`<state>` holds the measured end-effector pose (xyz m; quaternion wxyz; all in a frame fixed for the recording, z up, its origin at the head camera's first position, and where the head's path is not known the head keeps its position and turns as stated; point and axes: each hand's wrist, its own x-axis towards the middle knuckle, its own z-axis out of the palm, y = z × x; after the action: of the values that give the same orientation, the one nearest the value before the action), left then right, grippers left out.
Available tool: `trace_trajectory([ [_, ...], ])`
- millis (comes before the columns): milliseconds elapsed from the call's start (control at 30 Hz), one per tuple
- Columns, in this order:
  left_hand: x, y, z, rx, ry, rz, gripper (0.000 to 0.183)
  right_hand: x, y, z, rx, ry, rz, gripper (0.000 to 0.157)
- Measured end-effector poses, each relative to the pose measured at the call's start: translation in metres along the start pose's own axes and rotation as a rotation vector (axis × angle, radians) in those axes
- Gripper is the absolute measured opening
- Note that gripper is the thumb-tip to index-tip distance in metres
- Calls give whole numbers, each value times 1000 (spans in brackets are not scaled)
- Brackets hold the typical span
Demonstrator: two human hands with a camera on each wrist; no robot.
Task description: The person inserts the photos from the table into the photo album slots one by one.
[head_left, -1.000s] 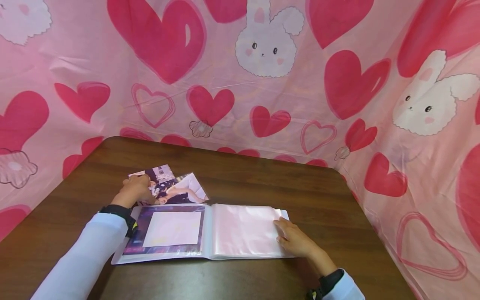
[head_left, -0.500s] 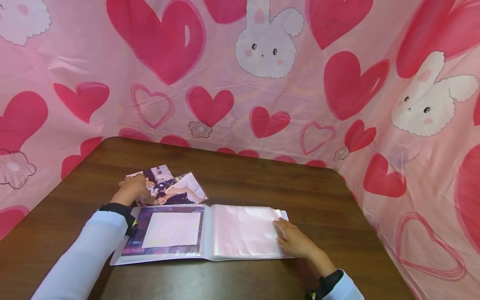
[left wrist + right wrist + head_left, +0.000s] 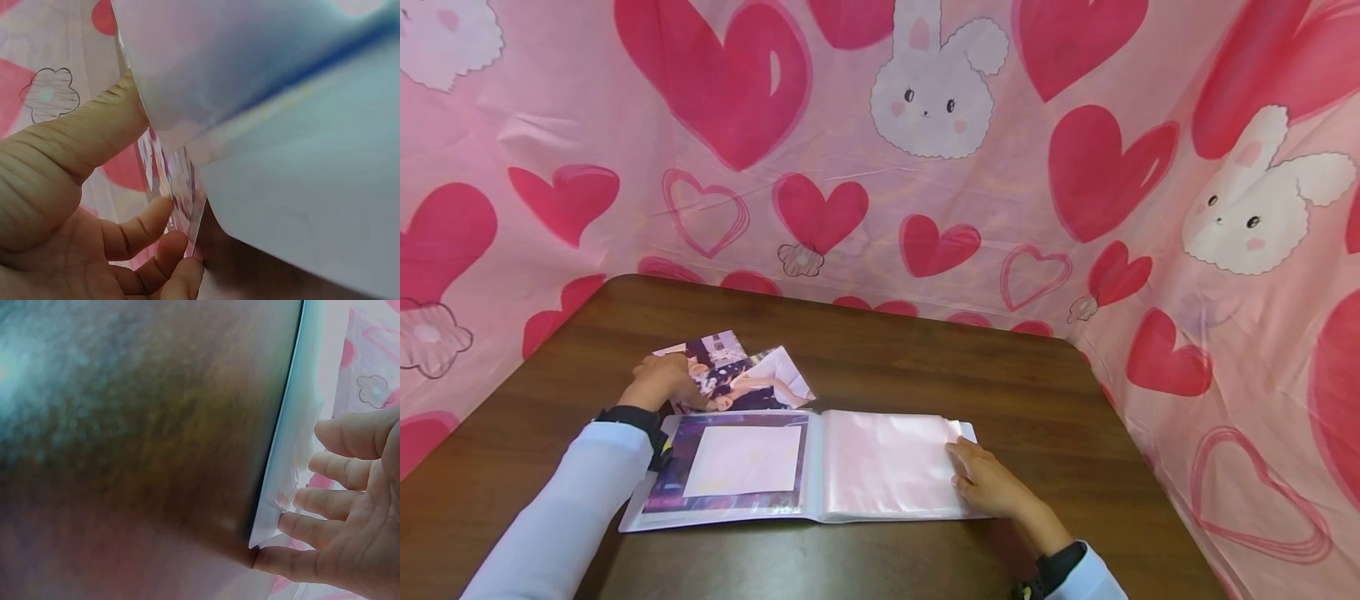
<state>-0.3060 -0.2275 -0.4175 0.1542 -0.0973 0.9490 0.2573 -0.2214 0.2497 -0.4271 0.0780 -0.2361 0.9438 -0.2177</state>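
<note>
A photo album lies spread on the table, with a pale square card on its left page and pink-white plastic sleeves on the right. Behind the left page several printed photos overlap. My left hand rests its fingertips on the leftmost photos, partly covering them; the left wrist view shows its fingers slightly bent at the photo edges. My right hand rests on the right page's outer edge. Its fingers are spread and nearly straight in the right wrist view.
The brown wooden table extends behind and in front of the album. A pink cloth with hearts and rabbits hangs along the table's back and sides. Black bands sit on both wrists.
My left hand and the photo under it have shifted slightly left. The right hand keeps its place on the album page.
</note>
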Motion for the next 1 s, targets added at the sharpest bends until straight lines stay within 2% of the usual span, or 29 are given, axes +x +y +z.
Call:
trace_trajectory([
  [133,-2,0,-1,-5,0,8,88,0,1,0,-3,2,-1,43],
  [267,-1,-1,-1,-27,-8,-13,87,0,1,1,-4,5,2,43],
  [467,5,-4,0,-8,-26,-33,90,1,2,2,-5,7,-1,43],
  [667,9,-8,0,7,-8,49,92,1,1,1,-13,3,-2,43],
  [800,7,-8,0,10,-8,85,100,1,0,0,-13,-1,2,43],
  [900,6,-7,0,11,-22,76,108,0,0,0,-12,0,7,43],
  [1000,7,-6,-1,25,-29,67,109,0,0,1,-14,4,0,43],
])
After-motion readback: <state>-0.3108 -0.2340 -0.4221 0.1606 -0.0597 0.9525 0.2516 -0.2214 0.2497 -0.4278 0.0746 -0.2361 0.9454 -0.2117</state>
